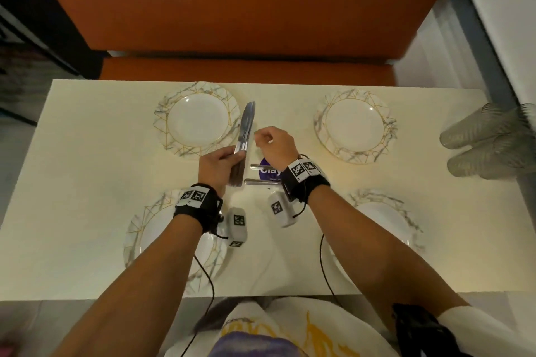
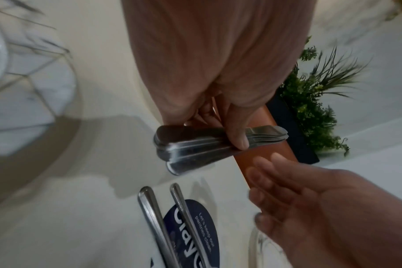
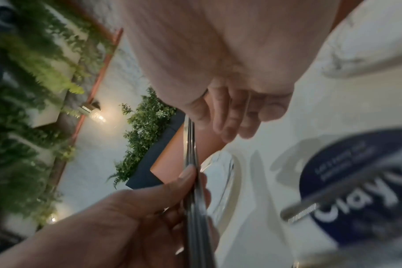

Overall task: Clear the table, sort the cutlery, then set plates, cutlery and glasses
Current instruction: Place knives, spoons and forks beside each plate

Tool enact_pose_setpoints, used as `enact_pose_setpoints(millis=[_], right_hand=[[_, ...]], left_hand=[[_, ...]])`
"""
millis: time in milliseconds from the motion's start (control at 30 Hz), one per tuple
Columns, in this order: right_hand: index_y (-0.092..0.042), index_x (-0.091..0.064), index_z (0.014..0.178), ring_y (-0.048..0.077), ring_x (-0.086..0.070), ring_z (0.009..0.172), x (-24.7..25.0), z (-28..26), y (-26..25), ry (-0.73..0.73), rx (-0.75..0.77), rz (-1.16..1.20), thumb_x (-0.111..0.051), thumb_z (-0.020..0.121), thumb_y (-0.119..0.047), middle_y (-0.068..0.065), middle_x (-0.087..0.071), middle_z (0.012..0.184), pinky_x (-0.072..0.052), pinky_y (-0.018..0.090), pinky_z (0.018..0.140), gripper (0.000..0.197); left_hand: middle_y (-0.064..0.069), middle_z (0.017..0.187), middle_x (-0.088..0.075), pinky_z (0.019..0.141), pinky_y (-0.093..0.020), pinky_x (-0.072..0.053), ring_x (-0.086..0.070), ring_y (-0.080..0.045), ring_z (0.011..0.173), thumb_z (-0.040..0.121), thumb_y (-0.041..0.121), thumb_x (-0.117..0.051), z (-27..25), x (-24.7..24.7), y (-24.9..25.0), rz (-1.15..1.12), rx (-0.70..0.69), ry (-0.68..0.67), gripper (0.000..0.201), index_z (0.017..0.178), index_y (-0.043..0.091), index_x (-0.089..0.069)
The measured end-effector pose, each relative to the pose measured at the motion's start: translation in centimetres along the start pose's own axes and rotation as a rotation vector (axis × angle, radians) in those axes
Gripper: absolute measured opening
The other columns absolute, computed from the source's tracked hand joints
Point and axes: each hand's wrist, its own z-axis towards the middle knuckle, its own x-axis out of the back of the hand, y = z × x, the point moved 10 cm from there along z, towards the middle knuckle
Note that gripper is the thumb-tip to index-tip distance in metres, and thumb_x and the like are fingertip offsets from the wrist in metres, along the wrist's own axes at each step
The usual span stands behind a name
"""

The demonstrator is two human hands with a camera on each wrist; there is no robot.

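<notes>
**Knives bunched in the left hand, plates waiting**

Closest to the person, two plates sit under the forearms, one below the left wrist (image 1: 150,229) and one below the right (image 1: 385,217). Just ahead of the wrists, between the hands, two loose cutlery pieces (image 1: 256,174) lie crosswise on a purple sticker (image 1: 268,171), handles toward the left hand.

The left hand (image 1: 219,164) has its thumb and fingers clamped round a bundle of knives (image 1: 245,130). Their long axis runs straight away from the person, blades sticking out past the fingers, right beside the far left plate (image 1: 198,122). The right hand (image 1: 274,142) hovers just right of the bundle, fingers loosely curled, holding nothing I can see.

My guess: the right hand peels one knife off next, since it's nearly touching the blades. The far right plate (image 1: 353,124) sits well off past the right hand, and the stacked glasses (image 1: 487,139) lie further right still, at the table (image 1: 87,153) edge.
</notes>
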Motion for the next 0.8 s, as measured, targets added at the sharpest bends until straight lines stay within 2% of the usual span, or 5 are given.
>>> enact_pose_setpoints(millis=[233,433,567,667,800], right_hand=[[-0.013,-0.075,0.1,0.018,-0.071,0.081,-4.8,-5.2,0.4,-0.026,0.001,0.063,-0.068,0.093,-0.032,0.001,-0.075,0.09,-0.06,0.042,0.081,0.021],[-0.01,-0.074,0.094,0.003,-0.065,0.061,-4.8,-9.7,2.8,0.069,-0.058,0.129,-0.063,0.097,-0.028,-0.002,-0.071,0.077,-0.054,0.024,0.067,0.021],[-0.009,-0.075,0.084,0.012,-0.065,0.067,-6.9,-13.6,6.5,0.051,-0.142,-0.034,-0.065,0.095,-0.027,0.002,-0.073,0.078,-0.047,0.021,0.069,0.023],[-0.01,-0.074,0.078,0.003,-0.057,0.061,-8.9,-16.2,8.9,0.034,-0.201,-0.125,-0.07,0.093,-0.023,-0.004,-0.066,0.072,-0.037,0.003,0.056,0.02],[-0.005,-0.076,0.084,0.005,-0.054,0.057,-10.4,-17.4,10.5,0.026,-0.268,-0.161,-0.073,0.091,-0.023,0.003,-0.067,0.076,-0.036,0.005,0.053,0.019]], left_hand=[[-0.007,0.097,-0.08,0.081,-0.03,-0.06,-0.073,-0.014,0.086,0.088,0.012,-0.08,-3.7,3.2,-3.7,-0.12,0.04,-0.04,0.019,0.106,0.011,-0.081],[-0.015,0.085,-0.075,0.081,-0.042,-0.063,-0.07,-0.028,0.073,0.088,0.003,-0.078,-6.5,7.3,-7.7,-0.296,0.148,0.016,0.022,0.108,-0.004,-0.075],[-0.016,0.084,-0.074,0.078,-0.04,-0.065,-0.071,-0.023,0.069,0.088,0.0,-0.077,-8.2,10.0,-10.1,-0.308,0.164,0.014,0.025,0.111,-0.009,-0.072],[-0.017,0.087,-0.074,0.075,-0.038,-0.065,-0.071,-0.021,0.071,0.088,0.001,-0.077,-9.5,11.5,-11.4,-0.277,0.164,0.012,0.02,0.107,-0.006,-0.074],[-0.015,0.084,-0.074,0.076,-0.039,-0.064,-0.07,-0.022,0.073,0.086,0.004,-0.08,-10.2,12.8,-12.4,-0.233,0.155,0.009,0.019,0.103,-0.004,-0.076]])
